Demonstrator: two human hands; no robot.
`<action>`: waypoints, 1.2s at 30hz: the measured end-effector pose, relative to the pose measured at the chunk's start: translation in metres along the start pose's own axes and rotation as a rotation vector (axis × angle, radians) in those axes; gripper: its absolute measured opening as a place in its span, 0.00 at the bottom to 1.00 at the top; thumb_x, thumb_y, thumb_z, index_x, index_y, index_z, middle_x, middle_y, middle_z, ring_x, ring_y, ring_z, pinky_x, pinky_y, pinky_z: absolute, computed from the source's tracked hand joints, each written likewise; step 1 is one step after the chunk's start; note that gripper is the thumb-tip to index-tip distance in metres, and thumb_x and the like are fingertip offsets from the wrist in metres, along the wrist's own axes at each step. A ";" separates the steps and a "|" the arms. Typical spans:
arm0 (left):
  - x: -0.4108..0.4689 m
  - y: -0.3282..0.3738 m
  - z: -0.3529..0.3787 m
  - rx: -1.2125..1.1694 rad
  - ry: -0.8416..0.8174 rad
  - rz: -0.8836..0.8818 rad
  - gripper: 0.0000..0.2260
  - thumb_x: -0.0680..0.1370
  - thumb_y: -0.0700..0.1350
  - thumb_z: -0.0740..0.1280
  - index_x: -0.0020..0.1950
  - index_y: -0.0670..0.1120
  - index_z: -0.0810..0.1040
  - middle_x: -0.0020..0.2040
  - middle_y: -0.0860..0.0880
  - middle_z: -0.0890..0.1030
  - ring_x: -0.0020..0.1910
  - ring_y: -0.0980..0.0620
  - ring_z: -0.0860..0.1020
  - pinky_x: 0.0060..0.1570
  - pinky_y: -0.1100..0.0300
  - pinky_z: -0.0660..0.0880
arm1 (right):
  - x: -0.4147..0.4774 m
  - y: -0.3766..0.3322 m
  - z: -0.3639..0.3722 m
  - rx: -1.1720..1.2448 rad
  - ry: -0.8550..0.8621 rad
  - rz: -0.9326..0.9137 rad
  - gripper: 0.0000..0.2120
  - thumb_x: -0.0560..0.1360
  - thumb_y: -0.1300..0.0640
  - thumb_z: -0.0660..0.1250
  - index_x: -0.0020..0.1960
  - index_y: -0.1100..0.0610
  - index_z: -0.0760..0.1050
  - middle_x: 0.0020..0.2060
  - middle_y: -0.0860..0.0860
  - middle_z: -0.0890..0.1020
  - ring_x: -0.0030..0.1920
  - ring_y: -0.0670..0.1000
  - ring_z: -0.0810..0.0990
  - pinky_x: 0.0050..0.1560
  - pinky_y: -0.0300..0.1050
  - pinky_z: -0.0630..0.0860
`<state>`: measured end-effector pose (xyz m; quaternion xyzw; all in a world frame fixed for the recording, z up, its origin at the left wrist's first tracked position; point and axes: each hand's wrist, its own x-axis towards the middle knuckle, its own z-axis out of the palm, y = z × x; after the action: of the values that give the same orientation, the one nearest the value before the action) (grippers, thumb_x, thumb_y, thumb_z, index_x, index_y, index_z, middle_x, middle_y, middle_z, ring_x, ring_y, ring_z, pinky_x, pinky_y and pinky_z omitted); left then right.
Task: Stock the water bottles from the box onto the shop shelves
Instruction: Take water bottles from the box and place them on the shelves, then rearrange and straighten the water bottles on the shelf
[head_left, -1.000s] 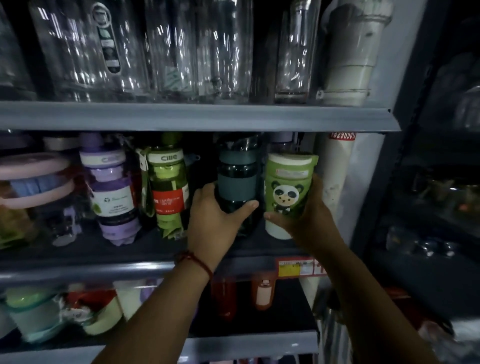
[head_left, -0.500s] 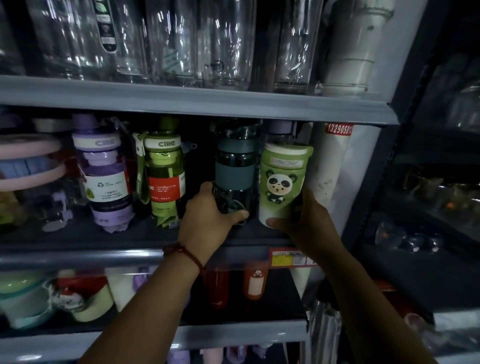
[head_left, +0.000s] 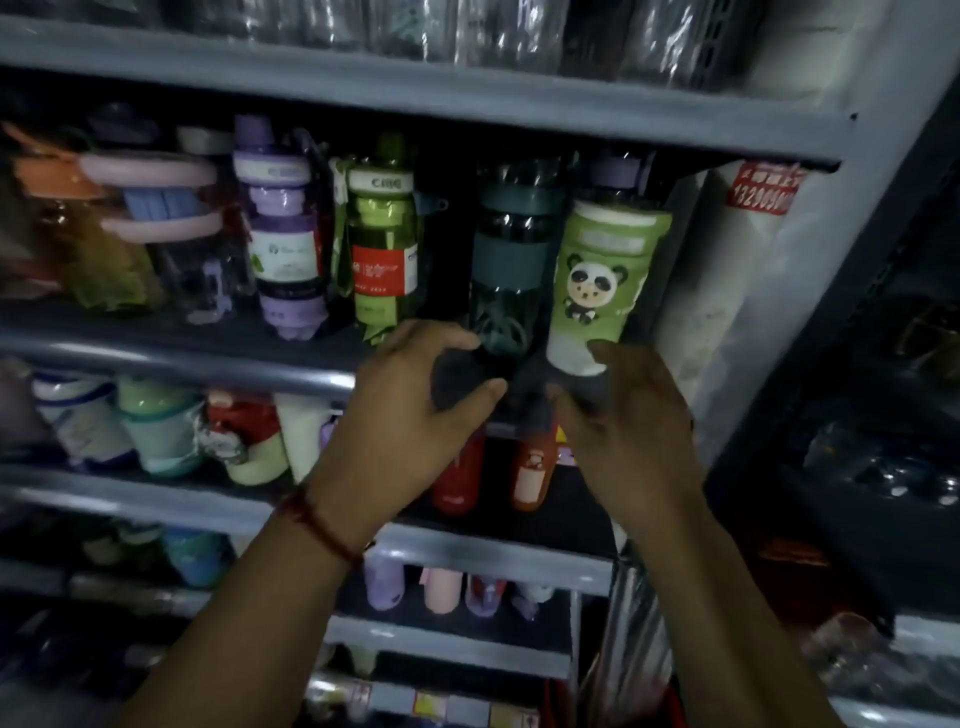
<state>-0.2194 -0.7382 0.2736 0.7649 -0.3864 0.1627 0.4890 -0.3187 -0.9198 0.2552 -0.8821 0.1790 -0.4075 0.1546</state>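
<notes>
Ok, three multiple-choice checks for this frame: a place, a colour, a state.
1. Where is the panda bottle?
A. left end of its row
B. just right of the dark teal bottle
C. lowest shelf

2. What colour is the bottle with the red label?
A. green
B. purple
C. orange

3. How does the panda bottle sit?
A. on its side
B. upside down
C. upright

B: it stands beside the teal one, at the row's right end.
A: its body is green.
C: panda's head up, white base down.
</notes>
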 end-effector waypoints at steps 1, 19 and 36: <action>-0.024 0.002 -0.009 -0.055 0.026 -0.007 0.15 0.76 0.48 0.76 0.61 0.47 0.81 0.59 0.51 0.81 0.59 0.56 0.79 0.60 0.64 0.74 | -0.018 -0.008 0.001 0.052 -0.003 -0.069 0.22 0.78 0.47 0.69 0.66 0.60 0.77 0.59 0.58 0.81 0.59 0.61 0.80 0.58 0.54 0.79; -0.447 -0.068 -0.120 0.884 -0.045 -1.114 0.36 0.77 0.70 0.55 0.80 0.54 0.63 0.79 0.44 0.65 0.78 0.38 0.63 0.70 0.39 0.67 | -0.338 -0.131 0.149 0.220 -1.000 -0.604 0.38 0.79 0.34 0.57 0.82 0.55 0.63 0.82 0.56 0.64 0.80 0.60 0.64 0.73 0.56 0.69; -0.525 -0.179 -0.381 0.944 0.195 -1.354 0.34 0.76 0.70 0.54 0.78 0.54 0.67 0.78 0.46 0.68 0.77 0.39 0.66 0.68 0.40 0.71 | -0.385 -0.437 0.273 0.208 -1.118 -0.781 0.42 0.78 0.29 0.43 0.85 0.52 0.51 0.85 0.52 0.48 0.85 0.55 0.42 0.83 0.57 0.53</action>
<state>-0.3765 -0.1388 0.0122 0.9391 0.3107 0.0437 0.1400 -0.2569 -0.3273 0.0137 -0.9402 -0.2984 0.0679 0.1495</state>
